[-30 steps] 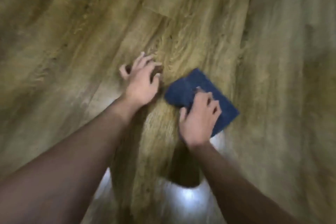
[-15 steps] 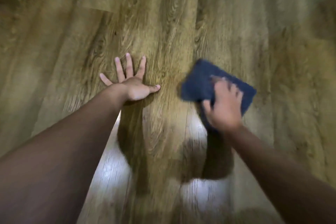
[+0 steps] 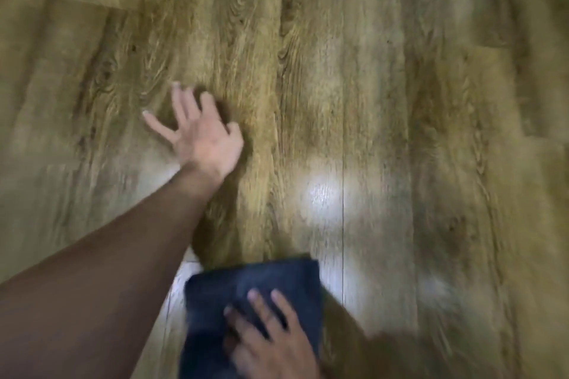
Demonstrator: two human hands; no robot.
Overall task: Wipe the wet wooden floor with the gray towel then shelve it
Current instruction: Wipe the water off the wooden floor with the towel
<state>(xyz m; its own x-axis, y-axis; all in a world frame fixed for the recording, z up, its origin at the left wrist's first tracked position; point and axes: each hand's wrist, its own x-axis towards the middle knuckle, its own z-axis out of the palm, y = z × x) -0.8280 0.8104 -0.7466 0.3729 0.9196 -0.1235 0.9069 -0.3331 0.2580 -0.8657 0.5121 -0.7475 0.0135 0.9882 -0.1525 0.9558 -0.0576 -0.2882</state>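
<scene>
The right hand [image 3: 271, 344] lies flat on the gray towel [image 3: 246, 286] at the bottom centre of the frame, its fingers [image 3: 255, 301] straight and spread on the cloth, pressing rather than gripping it. The towel sits folded into a rough rectangle on the wooden floor [image 3: 385, 101], its far edge square to the plank seams and its near part cut off by the bottom of the frame. The left hand [image 3: 203, 135], left of centre, rests open on the bare boards with fingers splayed, holding nothing, well apart from the towel. Open planks run to the top, left and right edges of the frame. A bright sheen [image 3: 323, 194] lies just above the towel, possibly wetness, though motion blur makes that hard to confirm. The towel looks dark, bluish gray.
</scene>
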